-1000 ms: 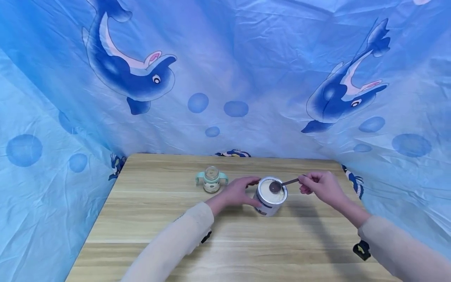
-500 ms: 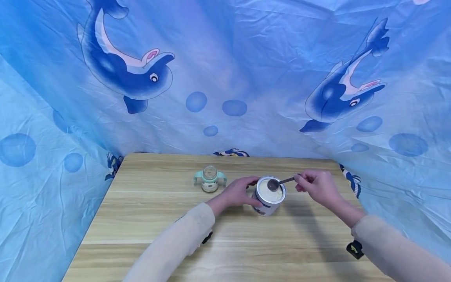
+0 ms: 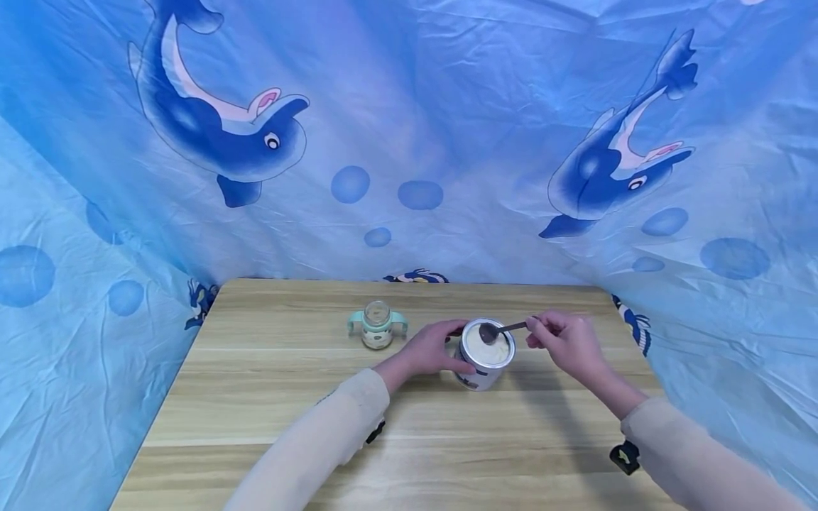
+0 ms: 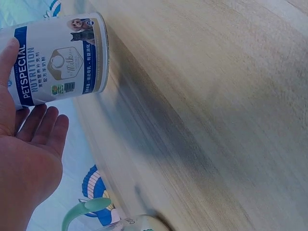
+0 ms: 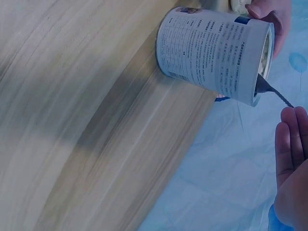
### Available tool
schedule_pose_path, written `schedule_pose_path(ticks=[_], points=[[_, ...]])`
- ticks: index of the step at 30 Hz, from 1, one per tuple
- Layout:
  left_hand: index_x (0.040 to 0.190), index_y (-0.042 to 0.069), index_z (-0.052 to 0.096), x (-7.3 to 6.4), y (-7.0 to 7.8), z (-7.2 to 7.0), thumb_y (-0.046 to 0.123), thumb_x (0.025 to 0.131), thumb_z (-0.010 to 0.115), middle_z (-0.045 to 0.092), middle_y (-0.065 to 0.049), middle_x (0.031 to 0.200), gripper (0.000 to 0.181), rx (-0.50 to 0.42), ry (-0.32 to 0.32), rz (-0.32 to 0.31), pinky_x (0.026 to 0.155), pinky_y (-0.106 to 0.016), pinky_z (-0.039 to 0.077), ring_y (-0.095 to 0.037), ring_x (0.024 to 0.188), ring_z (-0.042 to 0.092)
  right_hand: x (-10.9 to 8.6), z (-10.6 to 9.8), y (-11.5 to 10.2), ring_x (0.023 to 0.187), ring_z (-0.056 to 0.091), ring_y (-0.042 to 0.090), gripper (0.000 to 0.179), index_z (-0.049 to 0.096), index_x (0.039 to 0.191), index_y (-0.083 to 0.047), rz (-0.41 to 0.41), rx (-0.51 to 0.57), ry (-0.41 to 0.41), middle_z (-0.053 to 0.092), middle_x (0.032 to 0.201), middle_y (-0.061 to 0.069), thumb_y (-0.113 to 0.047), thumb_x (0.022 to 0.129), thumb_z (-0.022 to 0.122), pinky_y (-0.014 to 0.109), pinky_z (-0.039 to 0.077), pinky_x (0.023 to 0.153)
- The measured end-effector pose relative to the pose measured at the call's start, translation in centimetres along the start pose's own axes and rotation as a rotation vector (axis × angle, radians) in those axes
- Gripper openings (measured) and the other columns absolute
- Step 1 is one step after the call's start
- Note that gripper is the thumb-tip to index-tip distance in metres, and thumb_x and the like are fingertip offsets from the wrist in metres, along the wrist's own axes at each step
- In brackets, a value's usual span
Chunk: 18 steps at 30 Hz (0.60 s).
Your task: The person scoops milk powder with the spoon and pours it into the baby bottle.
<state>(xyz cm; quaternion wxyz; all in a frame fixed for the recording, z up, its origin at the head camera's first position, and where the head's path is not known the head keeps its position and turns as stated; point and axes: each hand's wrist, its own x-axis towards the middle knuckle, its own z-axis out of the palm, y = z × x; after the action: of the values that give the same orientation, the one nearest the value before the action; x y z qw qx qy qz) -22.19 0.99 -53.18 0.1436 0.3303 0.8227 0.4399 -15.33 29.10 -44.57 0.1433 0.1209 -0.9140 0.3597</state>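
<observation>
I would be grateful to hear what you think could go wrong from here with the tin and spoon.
1. The pale powder lies near the top of the open PETSPECIAL NUTRITION tin, so lifting the dark spoon may spill some.
2. The right-hand grip pinches the spoon by its handle, so it could twist.
3. The mint-handled bottle stands near the left-hand grip, which might knock it.

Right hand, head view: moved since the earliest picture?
Yes: the right hand has shifted slightly left, nearer the bottle; its gap to the can narrowed too.
</observation>
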Motion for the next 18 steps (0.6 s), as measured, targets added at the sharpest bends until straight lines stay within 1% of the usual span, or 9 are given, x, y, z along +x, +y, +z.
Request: schedule_pose_path(ticks=[4, 11, 18], points=[[0.157, 0.025, 0.053, 0.0, -0.01, 0.0, 0.046, 0.079, 0.096, 0.06, 0.007, 0.153, 0.092, -0.002, 0.002, -0.015, 0.12, -0.038, 0.045, -0.015, 0.142, 0.055, -0.09, 0.33, -0.02, 0.066, 0.072, 0.007, 0.03, 0.069, 0.074, -0.014, 0.03, 0.014, -0.012, 0.075, 0.072, -0.004, -0.01, 0.104, 0.071, 0.02, 0.058, 0.058], [0.157, 0.025, 0.054, -0.02, -0.02, -0.01, 0.049, 0.078, 0.095, 0.06, 0.008, 0.153, 0.092, 0.019, 0.017, -0.015, 0.119, -0.039, 0.046, -0.015, 0.141, 0.055, -0.12, 0.85, -0.08, 0.068, 0.074, 0.009, 0.028, 0.071, 0.078, -0.011, 0.068, 0.047, -0.03, 0.076, 0.074, -0.001, -0.012, 0.106, 0.069, 0.019, 0.062, 0.064], [0.157, 0.024, 0.053, 0.04, 0.02, 0.15, 0.047, 0.078, 0.096, 0.061, 0.007, 0.152, 0.093, 0.016, 0.015, -0.01, 0.119, -0.037, 0.046, -0.014, 0.14, 0.056, 0.03, 0.99, 0.36, 0.07, 0.076, 0.01, 0.019, 0.077, 0.089, -0.002, 0.076, 0.126, -0.057, 0.077, 0.076, 0.002, -0.008, 0.105, 0.068, 0.021, 0.064, 0.065]])
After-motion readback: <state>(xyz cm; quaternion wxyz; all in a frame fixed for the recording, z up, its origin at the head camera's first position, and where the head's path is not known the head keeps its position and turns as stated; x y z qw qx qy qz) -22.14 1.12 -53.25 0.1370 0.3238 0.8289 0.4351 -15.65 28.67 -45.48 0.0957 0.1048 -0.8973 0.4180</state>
